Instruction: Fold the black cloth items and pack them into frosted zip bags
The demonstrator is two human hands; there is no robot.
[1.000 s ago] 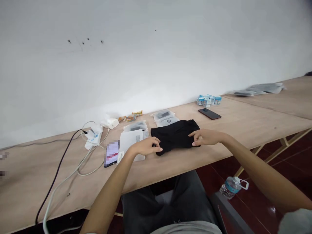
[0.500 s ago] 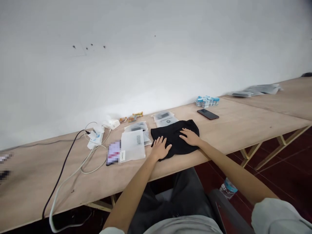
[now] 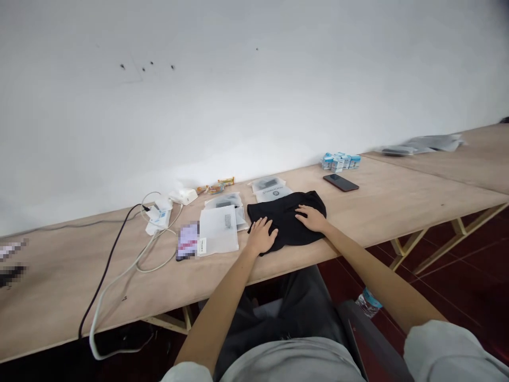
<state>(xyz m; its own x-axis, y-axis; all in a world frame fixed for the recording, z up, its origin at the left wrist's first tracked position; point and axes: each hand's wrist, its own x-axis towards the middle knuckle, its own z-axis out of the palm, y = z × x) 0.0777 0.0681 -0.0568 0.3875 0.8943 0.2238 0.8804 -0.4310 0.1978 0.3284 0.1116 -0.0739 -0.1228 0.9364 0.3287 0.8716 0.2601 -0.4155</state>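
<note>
A black cloth (image 3: 290,225) lies spread on the wooden table close to its front edge. My left hand (image 3: 261,236) rests flat on the cloth's left end, fingers apart. On its upper right part lies my right hand (image 3: 312,218), palm down with the fingers spread. Just left of the cloth is a frosted white pouch (image 3: 218,231) with a small label, overlapping another pouch (image 3: 225,200) that has something dark inside. Behind the cloth are more translucent pouches (image 3: 271,190), one with a printed logo.
A phone (image 3: 341,182) and small blue-white boxes (image 3: 341,162) sit back right, grey plastic bags (image 3: 433,143) beyond. Cables (image 3: 115,281), a white adapter (image 3: 186,197), snack packets (image 3: 217,188) and a purple item (image 3: 187,240) are left. A bottle (image 3: 368,303) stands below the table.
The view has shifted slightly. Both hands stay on the cloth; the left fingers now sit a little nearer its left edge, and the cloth looks slightly flatter.
</note>
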